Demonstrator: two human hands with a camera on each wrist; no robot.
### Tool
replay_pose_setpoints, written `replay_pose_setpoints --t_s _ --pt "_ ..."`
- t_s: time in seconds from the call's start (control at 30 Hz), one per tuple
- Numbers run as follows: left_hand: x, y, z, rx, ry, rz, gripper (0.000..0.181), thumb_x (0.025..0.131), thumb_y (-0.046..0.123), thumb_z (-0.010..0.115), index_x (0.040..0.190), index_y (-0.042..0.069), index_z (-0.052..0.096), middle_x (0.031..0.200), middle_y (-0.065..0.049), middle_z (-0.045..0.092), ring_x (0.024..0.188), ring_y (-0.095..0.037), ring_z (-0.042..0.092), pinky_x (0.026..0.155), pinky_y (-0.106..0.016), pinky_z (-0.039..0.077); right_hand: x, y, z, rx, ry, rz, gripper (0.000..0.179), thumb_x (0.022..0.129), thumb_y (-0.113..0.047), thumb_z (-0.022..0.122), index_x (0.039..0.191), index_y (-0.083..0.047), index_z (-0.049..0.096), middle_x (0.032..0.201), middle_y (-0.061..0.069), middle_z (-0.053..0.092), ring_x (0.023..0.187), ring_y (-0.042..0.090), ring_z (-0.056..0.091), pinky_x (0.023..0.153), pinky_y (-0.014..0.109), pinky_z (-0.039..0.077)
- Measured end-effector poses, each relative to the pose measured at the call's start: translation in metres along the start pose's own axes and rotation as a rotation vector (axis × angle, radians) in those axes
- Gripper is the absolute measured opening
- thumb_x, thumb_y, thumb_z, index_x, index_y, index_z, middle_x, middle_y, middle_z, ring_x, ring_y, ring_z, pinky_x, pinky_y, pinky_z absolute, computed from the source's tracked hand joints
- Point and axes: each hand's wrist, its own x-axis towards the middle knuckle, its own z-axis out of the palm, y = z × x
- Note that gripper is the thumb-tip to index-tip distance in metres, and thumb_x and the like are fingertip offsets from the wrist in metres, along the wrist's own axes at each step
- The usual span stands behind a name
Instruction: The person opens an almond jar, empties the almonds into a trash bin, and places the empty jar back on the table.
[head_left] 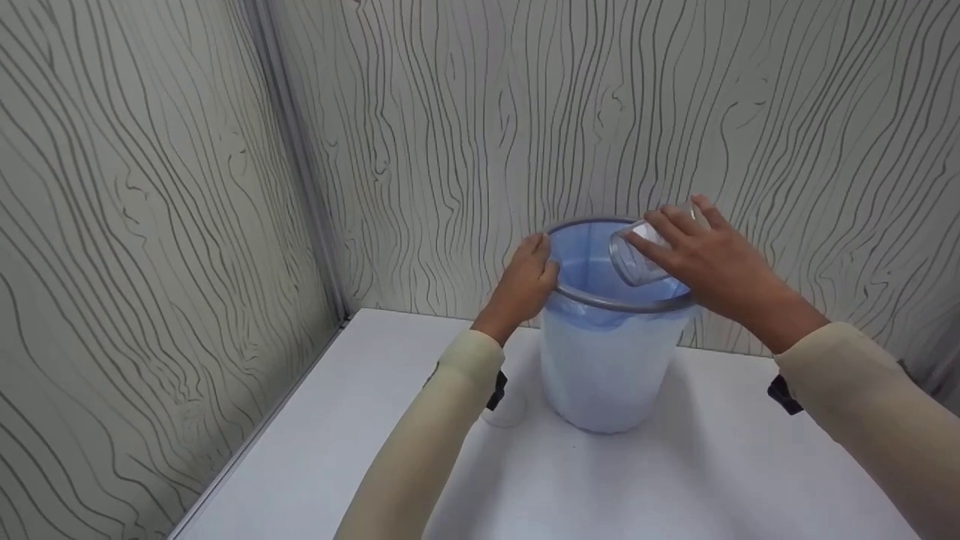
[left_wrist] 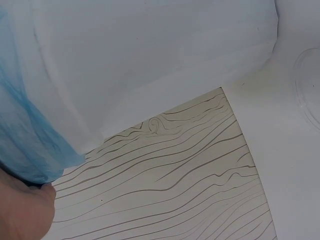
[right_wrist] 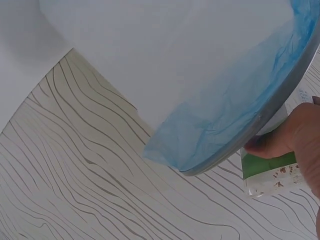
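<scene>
A white bin [head_left: 607,367] stands upright on the table, lined with a thin blue bag [head_left: 581,259] that folds over the top beneath a grey rim ring [head_left: 600,302]. My left hand [head_left: 525,281] grips this ring on its left side, fingers curled over it. Over the bin's right side, my right hand [head_left: 716,262] holds a clear jar [head_left: 637,266], tilted with its round end toward the inside of the bin. In the right wrist view the jar [right_wrist: 272,175] shows a green band and small brown bits low on its wall.
A clear round lid-like disc [head_left: 506,411] lies on the white table [head_left: 405,375], left of the bin and partly behind my left sleeve. Wood-grain panels [head_left: 450,135] rise directly behind the table and along its left edge.
</scene>
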Motion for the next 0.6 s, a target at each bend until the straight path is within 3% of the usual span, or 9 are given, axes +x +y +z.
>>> replay_pose_setpoints --t_s 0.23,0.6 --pt "0.0003 -0.0008 0.0009 -0.014 -0.003 0.008 0.059 0.108 0.027 0.03 0.158 -0.003 0.024 0.167 -0.014 0.021 0.155 -0.025 0.015 0.124 -0.035 0.013 -0.0042 -0.0015 0.0013 0.04 0.025 0.078 0.098 0.064 -0.004 0.093 0.15 -0.011 0.047 0.142 0.028 0.05 0.129 0.047 0.049 0.111 0.067 0.032" --pt "0.0018 -0.0008 -0.001 -0.005 -0.002 0.028 0.06 0.108 0.027 0.028 0.157 -0.006 0.023 0.167 -0.015 0.022 0.155 -0.027 0.015 0.124 -0.033 0.012 -0.0082 -0.0071 -0.0041 0.083 0.095 0.157 0.104 0.059 -0.001 0.093 0.151 -0.01 0.046 0.141 0.029 0.049 0.128 0.048 0.048 0.107 0.067 0.036"
